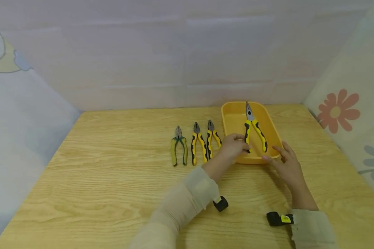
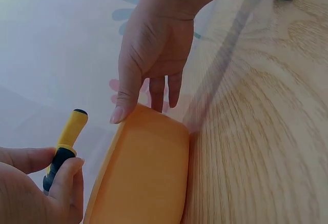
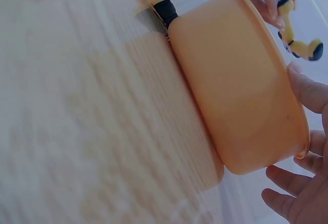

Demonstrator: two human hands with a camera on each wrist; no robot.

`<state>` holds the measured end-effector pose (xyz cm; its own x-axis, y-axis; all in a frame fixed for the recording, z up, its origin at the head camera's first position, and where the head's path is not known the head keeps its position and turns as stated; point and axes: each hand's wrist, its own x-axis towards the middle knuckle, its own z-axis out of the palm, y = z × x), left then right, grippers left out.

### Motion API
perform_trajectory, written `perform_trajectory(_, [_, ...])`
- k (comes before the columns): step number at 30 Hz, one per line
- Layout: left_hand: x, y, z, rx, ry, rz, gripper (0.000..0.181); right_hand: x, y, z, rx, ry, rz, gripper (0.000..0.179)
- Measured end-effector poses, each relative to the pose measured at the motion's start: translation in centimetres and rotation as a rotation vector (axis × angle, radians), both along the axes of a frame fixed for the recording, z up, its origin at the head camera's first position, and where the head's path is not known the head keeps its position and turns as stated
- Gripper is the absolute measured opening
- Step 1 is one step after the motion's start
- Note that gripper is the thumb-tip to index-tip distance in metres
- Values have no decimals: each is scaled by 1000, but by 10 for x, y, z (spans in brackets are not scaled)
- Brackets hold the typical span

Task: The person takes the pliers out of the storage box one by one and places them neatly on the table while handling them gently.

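Note:
My left hand (image 1: 232,148) grips one handle of the long-nose pliers (image 1: 257,129), which have black-and-yellow handles. Their handles spread apart and their grey nose points away over the yellow plastic tray (image 1: 224,117). In the left wrist view the fingers and thumb pinch the black part of the pliers' handle (image 2: 74,126). At the tray's near right corner, my right hand (image 1: 288,169) holds the rim. In the right wrist view its thumb (image 3: 310,90) rests on the rim, with the other fingers around the corner.
Left of the tray, two pliers with yellow-and-black handles (image 1: 194,148) (image 1: 209,145) lie side by side. Farther left lie pliers with olive-green handles (image 1: 174,150). A pale wall (image 1: 187,69) stands behind the wooden table (image 1: 112,180), with patterned sheets (image 1: 336,110) at the sides.

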<state>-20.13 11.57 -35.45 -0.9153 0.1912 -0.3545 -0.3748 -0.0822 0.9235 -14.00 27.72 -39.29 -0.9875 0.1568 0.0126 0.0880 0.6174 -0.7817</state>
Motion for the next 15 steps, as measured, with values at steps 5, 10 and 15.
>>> perform_trajectory(5, [3, -18, 1, 28, 21, -46, 25, -1, 2, -3, 6, -28, -16, 80])
perform_trajectory(10, [4, -35, 0, 90, 44, -106, 29, 0, 2, -3, 7, -15, -8, 79])
perform_trajectory(15, [5, -51, -2, 65, 65, -132, 33, 2, 0, 1, 1, 11, 17, 74])
